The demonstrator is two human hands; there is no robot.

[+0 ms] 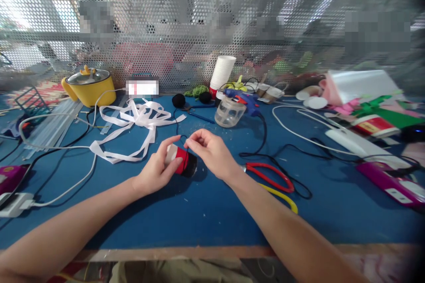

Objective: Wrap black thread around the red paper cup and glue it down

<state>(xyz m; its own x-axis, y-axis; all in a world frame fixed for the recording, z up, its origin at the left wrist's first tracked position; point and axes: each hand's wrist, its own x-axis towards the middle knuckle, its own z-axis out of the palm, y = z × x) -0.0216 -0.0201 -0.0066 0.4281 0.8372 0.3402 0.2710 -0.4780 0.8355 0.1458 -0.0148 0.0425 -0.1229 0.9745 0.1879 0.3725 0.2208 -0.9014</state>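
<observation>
gripping red cup [180, 152], left hand [154, 169] curls; right hand [212, 154], angled inward, pinches black yarn [186, 158]

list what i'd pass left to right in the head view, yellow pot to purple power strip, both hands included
Yellow pot, left hand, small red-banded cylinder, right hand, red-and-yellow-handled tool, purple power strip.
</observation>
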